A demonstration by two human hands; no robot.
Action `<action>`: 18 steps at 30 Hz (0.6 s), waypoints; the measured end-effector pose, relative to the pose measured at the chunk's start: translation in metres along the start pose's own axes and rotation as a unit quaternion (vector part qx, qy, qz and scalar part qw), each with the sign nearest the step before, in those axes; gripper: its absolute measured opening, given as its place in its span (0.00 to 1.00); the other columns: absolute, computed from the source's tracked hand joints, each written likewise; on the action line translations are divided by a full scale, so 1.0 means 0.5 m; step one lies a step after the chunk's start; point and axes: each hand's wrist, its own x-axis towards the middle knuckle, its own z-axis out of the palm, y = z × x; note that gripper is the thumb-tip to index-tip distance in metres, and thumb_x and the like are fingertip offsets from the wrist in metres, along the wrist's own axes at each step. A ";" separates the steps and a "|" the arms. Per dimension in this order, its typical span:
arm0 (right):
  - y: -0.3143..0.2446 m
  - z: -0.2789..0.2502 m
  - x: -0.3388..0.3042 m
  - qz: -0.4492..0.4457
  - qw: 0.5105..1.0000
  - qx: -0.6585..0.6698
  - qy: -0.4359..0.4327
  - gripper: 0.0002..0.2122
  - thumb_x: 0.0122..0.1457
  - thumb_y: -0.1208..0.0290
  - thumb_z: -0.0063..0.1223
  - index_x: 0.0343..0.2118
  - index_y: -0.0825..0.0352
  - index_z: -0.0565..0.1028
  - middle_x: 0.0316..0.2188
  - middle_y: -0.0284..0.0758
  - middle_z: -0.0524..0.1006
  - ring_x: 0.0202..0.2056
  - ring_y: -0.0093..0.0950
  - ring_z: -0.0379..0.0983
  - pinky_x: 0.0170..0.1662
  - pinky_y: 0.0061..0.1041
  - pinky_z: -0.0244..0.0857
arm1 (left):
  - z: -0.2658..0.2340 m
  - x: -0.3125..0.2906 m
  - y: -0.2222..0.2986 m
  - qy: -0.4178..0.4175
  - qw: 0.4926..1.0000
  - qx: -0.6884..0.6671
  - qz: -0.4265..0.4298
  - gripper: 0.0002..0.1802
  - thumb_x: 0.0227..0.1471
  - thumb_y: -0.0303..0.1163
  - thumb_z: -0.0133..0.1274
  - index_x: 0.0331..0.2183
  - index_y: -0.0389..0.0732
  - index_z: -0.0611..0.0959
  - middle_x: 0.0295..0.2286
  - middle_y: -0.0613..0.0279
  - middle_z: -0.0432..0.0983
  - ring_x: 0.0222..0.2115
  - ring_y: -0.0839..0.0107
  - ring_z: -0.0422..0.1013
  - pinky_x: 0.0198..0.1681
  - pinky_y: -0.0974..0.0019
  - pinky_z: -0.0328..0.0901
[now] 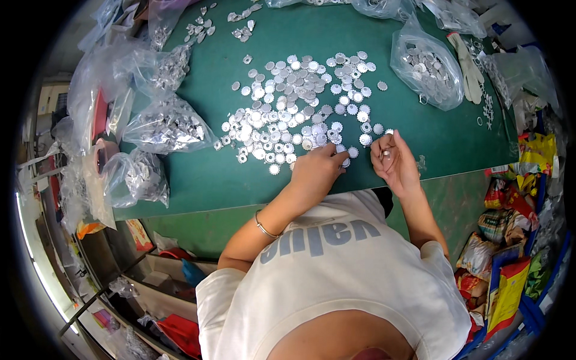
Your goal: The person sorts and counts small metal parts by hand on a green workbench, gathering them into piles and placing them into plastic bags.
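Observation:
Many small silver scalloped metal discs point(264, 129) lie loose and overlapping on a green table point(228, 186); some show a round centre. My left hand point(316, 171) rests at the pile's near edge, palm down. Its fingers are bent together against the discs, and whatever they grip is hidden beneath them. To the right, my right hand point(396, 165) is turned partly palm up with curled fingers. A silver disc point(389, 131) shows at its fingertips, seemingly pinched by thumb and forefinger. A ring sits on one finger, and a bracelet point(264, 227) circles my left wrist.
Clear bags of silver pieces point(171, 126) crowd the left edge, beside a tape roll point(105, 155). A bag of discs point(426, 66) and a white glove point(468, 69) lie at the far right. Colourful packets point(507, 294) fill a blue rack below right.

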 end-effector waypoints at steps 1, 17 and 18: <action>-0.006 0.007 -0.003 0.014 1.000 -0.001 -0.013 0.13 0.62 0.64 0.40 0.27 0.69 0.68 0.22 0.30 0.66 0.18 0.17 0.59 0.16 0.15 0.48 | 0.006 0.001 -0.003 0.005 1.000 0.008 0.009 0.13 0.41 0.30 0.58 0.34 0.45 0.81 0.26 0.62 0.72 0.26 0.61 0.71 0.26 0.63 0.65; 0.027 0.061 0.010 -0.031 0.949 -0.313 -0.008 0.07 0.56 0.74 0.52 0.36 0.69 0.75 0.24 0.25 0.73 0.24 0.11 0.63 0.25 0.12 0.54 | -0.038 0.015 -0.024 -0.042 0.681 -0.661 -0.311 0.04 0.49 0.30 0.53 0.29 0.41 0.79 0.21 0.68 0.70 0.21 0.82 0.64 0.18 0.80 0.51; 0.027 0.062 0.010 -0.027 0.950 -0.311 -0.007 0.07 0.55 0.74 0.53 0.35 0.70 0.75 0.24 0.25 0.74 0.25 0.11 0.64 0.26 0.12 0.55 | -0.037 0.014 -0.022 -0.044 0.676 -0.668 -0.307 0.04 0.49 0.30 0.53 0.29 0.41 0.79 0.21 0.68 0.70 0.21 0.82 0.64 0.18 0.80 0.51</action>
